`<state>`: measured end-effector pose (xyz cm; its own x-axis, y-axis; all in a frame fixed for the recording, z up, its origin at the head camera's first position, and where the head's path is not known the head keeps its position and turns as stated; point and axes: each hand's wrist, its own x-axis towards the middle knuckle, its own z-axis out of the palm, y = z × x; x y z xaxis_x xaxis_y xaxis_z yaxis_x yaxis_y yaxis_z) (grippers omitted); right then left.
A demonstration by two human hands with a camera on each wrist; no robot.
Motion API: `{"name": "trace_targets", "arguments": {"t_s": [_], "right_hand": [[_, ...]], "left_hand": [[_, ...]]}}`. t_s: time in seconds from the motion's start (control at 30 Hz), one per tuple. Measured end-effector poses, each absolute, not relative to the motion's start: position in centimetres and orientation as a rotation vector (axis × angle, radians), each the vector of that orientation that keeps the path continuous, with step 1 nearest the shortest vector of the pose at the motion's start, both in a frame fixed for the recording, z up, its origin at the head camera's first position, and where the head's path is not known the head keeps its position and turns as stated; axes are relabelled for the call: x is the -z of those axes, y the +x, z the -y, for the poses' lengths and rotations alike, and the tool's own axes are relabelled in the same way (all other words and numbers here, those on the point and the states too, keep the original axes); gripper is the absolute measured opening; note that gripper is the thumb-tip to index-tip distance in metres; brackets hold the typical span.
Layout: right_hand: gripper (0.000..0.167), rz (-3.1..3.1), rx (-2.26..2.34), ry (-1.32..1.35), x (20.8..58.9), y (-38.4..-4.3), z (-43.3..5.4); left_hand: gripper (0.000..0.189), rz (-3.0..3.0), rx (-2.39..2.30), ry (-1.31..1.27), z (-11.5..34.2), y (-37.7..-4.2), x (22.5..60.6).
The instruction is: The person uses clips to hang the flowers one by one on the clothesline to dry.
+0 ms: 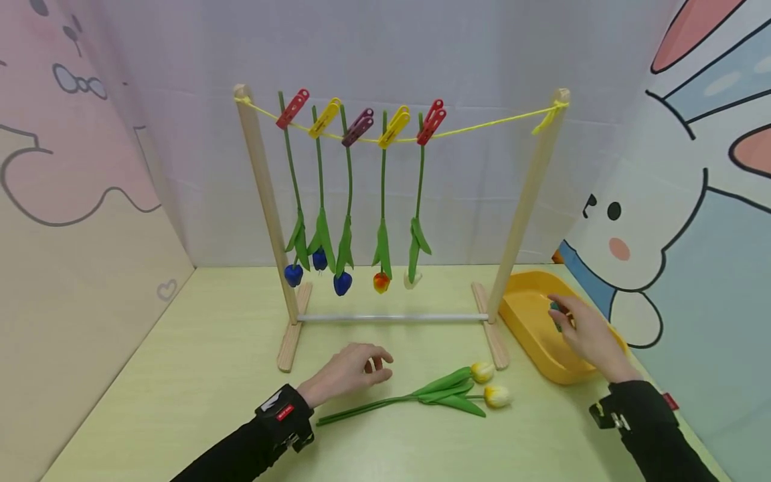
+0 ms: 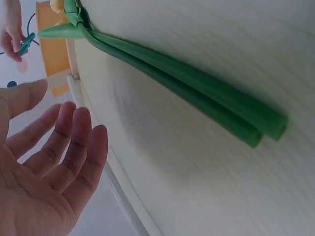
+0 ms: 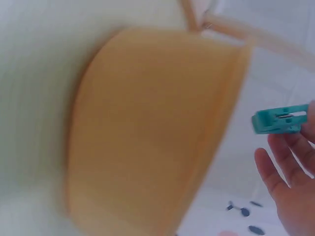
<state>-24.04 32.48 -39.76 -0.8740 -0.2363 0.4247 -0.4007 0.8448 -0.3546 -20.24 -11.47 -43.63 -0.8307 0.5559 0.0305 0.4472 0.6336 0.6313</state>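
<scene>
Above the yellow tray [image 1: 530, 321], my right hand [image 1: 584, 335] pinches a teal clothespin [image 3: 279, 119] between thumb and fingers. My left hand [image 1: 352, 371] hovers over the table with its fingers loosely bent and nothing in them. Close beside it lie two artificial tulips [image 1: 446, 391] with yellow-white blooms, their green stems [image 2: 187, 83] side by side and pointing left. Several tulips hang upside down from a yellow string [image 1: 482, 127], each under a clothespin: red [image 1: 294, 109], yellow [image 1: 325, 118], purple [image 1: 358, 127], yellow [image 1: 394, 127] and red [image 1: 431, 122]. Their blooms are blue, orange and white.
The string is tied between two wooden posts [image 1: 527, 201] on flat wooden feet [image 1: 295, 335], joined low down by a pale rod [image 1: 391, 318]. Behind is a whitish curtain [image 1: 385, 53]; printed cartoon panels [image 1: 626, 268] flank the table.
</scene>
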Motion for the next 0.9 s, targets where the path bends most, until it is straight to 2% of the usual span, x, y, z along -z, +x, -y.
{"name": "trace_targets", "arguments": {"t_s": [0.47,0.9], "right_hand": [[0.024,2.374,-1.162,0.51,37.8,-21.4,-26.5],[0.03,2.357,-1.539,0.529,38.1,-21.4,-25.8]], "left_hand": [[0.016,-2.616,-0.676,0.858,10.9,-19.2,43.4],[0.01,-2.624,-0.642,0.842,11.1,-18.7,43.8]]}}
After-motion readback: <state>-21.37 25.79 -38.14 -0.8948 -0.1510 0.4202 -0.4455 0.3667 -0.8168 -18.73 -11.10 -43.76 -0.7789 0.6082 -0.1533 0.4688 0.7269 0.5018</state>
